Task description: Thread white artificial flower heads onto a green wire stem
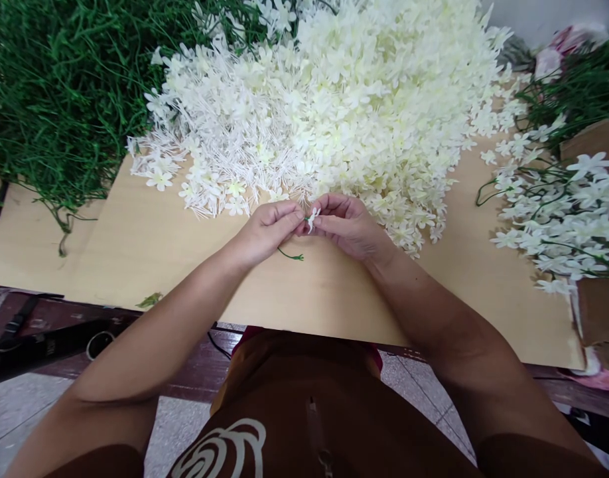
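Observation:
My left hand (267, 229) and my right hand (347, 222) meet over the wooden table (135, 245), fingertips pinched together. Between them sits one small white artificial flower (312, 216). A thin green stem (290, 255) hangs below my left fingers, and they seem to hold it. Just beyond my hands lies a big heap of loose white flower heads (334, 99).
A mass of green plastic stems (60, 86) fills the far left. Stems with white flowers on them (563, 212) lie at the right beside a cardboard box (596, 139). A dark bench edge (46, 318) and floor show below the table.

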Tool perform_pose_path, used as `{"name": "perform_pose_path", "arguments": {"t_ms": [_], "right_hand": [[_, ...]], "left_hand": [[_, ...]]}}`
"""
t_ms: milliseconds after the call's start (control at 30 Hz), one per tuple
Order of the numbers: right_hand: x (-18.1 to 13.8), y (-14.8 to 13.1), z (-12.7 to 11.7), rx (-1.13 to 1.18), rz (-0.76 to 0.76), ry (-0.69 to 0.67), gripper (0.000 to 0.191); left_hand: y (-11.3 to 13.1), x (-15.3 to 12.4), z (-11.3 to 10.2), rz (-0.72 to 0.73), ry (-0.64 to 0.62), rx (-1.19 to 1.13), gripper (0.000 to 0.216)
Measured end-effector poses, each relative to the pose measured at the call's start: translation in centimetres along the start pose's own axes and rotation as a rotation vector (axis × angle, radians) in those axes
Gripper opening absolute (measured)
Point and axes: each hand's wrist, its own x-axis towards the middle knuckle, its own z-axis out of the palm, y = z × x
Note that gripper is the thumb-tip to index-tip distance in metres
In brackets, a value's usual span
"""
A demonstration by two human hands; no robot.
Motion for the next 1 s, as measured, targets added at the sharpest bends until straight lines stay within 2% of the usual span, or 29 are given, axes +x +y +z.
{"name": "perform_pose_path", "arguments": {"t_ms": [333,600,800,1000], "right_hand": [[0.0,0.23,0.17,-0.008,0.022,0.057,0.038],[-0.04,-0.23,0.37,0.03,0.042,0.045,0.037],[0.23,0.22,0.4,-0.029,0.014,0.114,0.038],[0.19,0.26,0.53,-0.052,0.009,0.139,0.038]], "left_hand": [[-0.22,0.07,-0.45,-0.003,-0.064,-0.046,0.048],[-0.27,0.05,-0.57,-0.037,-0.062,-0.073,0.051],[-0.24,0.27,-0.54,0.05,-0.069,-0.037,0.054],[-0.25,0.32,-0.78,0.048,-0.084,-0.008,0.055]]}}
